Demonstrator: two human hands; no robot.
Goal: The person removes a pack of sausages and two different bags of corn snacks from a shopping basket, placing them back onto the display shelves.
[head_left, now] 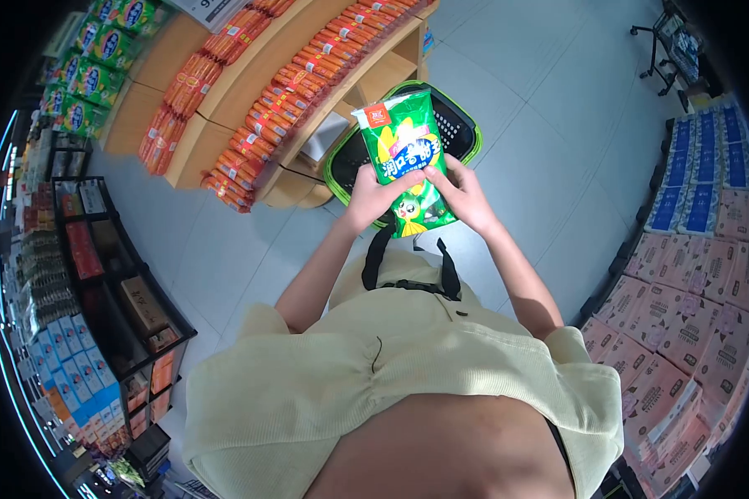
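A green and yellow snack packet [411,158] with Chinese lettering and a cartoon figure is held up in front of my body. My left hand [373,196] grips its left edge, the thumb lying across the front. From the right side my right hand [464,193] holds the same packet, its thumb also on the front. The fingers behind the packet are hidden. Below and behind it is a black shopping basket with a bright green rim [477,133], partly covered by the packet and my hands.
A curved wooden shelf [216,108] at the upper left carries rows of red-orange packaged sausages [295,83]. Green packets [96,75] lie farther left. Pink cartons [682,333] and blue-white packs [695,175] are stacked on the right. A dark wheeled cart [678,50] stands at the upper right.
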